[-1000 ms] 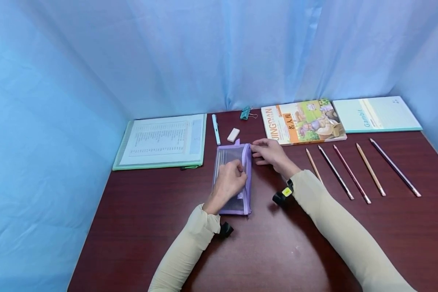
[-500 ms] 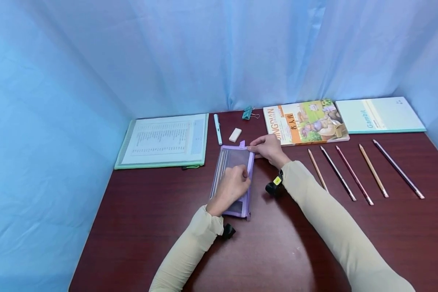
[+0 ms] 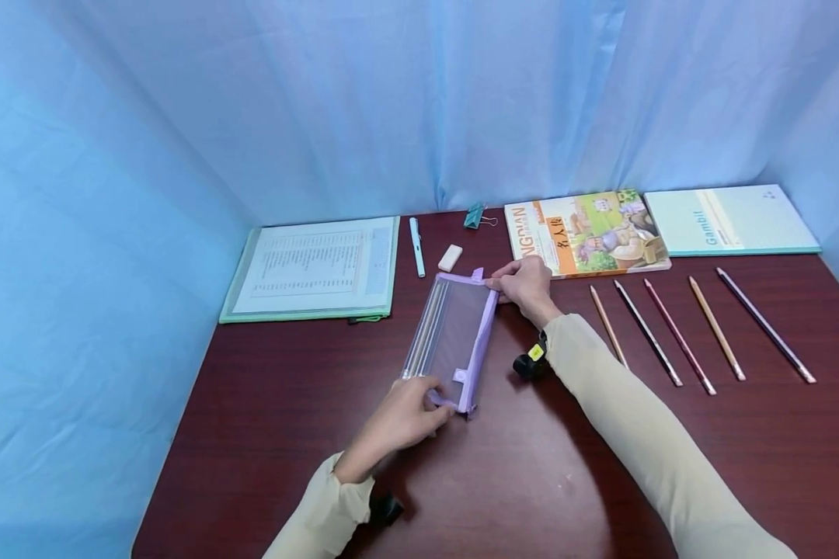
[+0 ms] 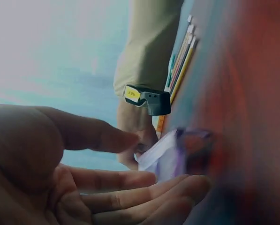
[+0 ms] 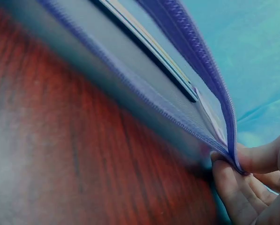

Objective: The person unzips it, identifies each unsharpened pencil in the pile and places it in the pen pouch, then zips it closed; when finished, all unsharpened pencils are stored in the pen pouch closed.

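Observation:
A purple mesh pencil pouch (image 3: 461,326) lies on the dark red table (image 3: 287,404), slanted, with pencils showing along its left side. My right hand (image 3: 501,284) pinches the pouch's far end at the zipper edge. The right wrist view shows this up close: fingertips (image 5: 245,171) nip the purple zipper tape of the pouch (image 5: 144,79). My left hand (image 3: 435,404) is at the pouch's near end, fingertips touching the corner. In the blurred left wrist view, the left hand (image 4: 144,159) has thumb and fingers spread apart around the pouch corner (image 4: 165,152).
Several loose pencils (image 3: 671,330) lie to the right of my right arm. At the back are a picture book (image 3: 587,233), a pale green notebook (image 3: 730,221), a binder clip (image 3: 472,216), an eraser (image 3: 450,257), a light blue pen (image 3: 416,247) and a document folder (image 3: 315,268). Blue curtains enclose the table.
My left hand has slid from the pouch's middle back to its near end. The pouch has swung to a slant, its far end further right. My right hand still holds the far end.

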A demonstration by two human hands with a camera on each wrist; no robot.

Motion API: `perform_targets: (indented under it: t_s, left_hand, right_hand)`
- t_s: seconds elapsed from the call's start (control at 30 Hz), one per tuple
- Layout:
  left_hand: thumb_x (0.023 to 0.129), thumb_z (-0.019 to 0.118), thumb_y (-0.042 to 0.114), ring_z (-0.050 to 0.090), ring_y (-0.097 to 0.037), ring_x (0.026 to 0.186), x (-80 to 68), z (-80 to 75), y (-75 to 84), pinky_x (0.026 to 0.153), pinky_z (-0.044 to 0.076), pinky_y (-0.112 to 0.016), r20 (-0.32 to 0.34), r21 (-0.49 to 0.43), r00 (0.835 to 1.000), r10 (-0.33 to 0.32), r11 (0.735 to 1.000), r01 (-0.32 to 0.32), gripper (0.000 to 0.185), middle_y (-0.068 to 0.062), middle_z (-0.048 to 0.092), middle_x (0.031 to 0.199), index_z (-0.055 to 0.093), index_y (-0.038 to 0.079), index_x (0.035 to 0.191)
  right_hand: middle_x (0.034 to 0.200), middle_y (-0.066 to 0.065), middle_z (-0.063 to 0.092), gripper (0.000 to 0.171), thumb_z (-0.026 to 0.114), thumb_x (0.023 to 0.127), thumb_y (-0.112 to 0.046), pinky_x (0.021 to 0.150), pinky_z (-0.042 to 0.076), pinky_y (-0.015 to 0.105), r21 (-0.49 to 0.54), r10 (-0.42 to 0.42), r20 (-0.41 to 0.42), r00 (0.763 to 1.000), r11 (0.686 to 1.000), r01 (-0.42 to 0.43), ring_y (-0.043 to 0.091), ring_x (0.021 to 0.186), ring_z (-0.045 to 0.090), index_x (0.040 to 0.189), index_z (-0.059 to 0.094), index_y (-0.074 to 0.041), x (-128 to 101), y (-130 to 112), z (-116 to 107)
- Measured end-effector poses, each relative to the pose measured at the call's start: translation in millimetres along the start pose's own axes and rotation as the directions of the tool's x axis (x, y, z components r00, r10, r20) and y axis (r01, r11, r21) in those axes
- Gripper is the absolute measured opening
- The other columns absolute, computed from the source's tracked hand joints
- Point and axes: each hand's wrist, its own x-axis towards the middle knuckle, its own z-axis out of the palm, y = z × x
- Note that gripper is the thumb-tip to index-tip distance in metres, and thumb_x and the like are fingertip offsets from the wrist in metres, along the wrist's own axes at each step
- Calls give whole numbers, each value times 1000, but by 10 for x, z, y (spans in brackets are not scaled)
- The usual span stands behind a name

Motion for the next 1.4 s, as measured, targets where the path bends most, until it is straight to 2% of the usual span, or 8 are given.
perform_targets:
  t_s: [0.1,0.27,0.4,0.53,0.7,0.97,1.23,1.4]
  left_hand:
    - [87,63,5,70,-24,60,-68,22,-115,52,54,-27,43,-229,997,-65,971,73,25,-23,74,78,64,-5,110]
    - [87,58,-3,74,-28,70,-90,-9,-310,65,62,-37,-25,-490,984,-174,861,140,36,-35,71,92,57,-13,122]
    - [89,57,-5,73,-20,68,-97,-103,-441,66,62,-35,-50,-589,974,-220,794,149,37,-37,69,92,55,-16,125]
    - [89,56,-7,70,-15,64,-83,-196,-535,65,61,-33,-77,-638,963,-257,756,150,38,-25,71,82,55,-15,125]
    - [88,60,-8,68,-14,60,-38,-260,-593,64,61,-31,-135,-657,942,-306,740,146,36,-12,70,74,58,-14,124]
    - [83,66,-9,61,-8,64,129,-266,-635,60,58,-26,-205,-661,920,-333,741,120,35,3,59,70,63,-14,117]
    - [77,69,-13,60,-5,59,344,-284,-638,59,56,-22,-188,-700,923,-336,705,114,39,4,60,67,62,-18,115]
    - [73,73,-16,56,-5,60,489,-273,-617,60,53,-19,-203,-705,914,-352,700,113,41,2,57,68,64,-17,112]
  right_hand:
    - [104,24,72,21,80,82,-11,54,57,24,-63,-39,-31,999,997,37,1,46,63,97,77,3,-33,16,-28]
    - [76,13,75,18,79,82,-18,48,53,22,-230,-186,-33,982,958,174,4,44,62,88,78,-1,-122,56,-89]
    - [65,8,72,15,78,82,-22,60,51,27,-382,-308,-4,951,880,283,12,52,65,81,78,-6,-221,100,-149]
    - [73,11,73,15,76,81,-24,69,50,42,-525,-384,23,923,781,338,30,71,68,77,74,-10,-344,152,-208]
    - [79,15,70,16,70,83,-24,57,47,47,-635,-378,91,921,691,346,37,71,65,76,63,-11,-531,192,-284]
    - [67,14,62,26,65,86,-21,51,43,48,-718,-335,159,928,606,342,36,62,61,67,50,-13,-819,248,-397]
    - [68,18,61,27,64,87,-20,50,43,50,-759,-328,138,934,571,313,40,62,61,67,48,-11,-893,320,-498]
    - [69,23,63,24,65,86,-19,48,43,51,-778,-343,112,933,554,297,43,60,61,69,52,-8,-886,332,-544]
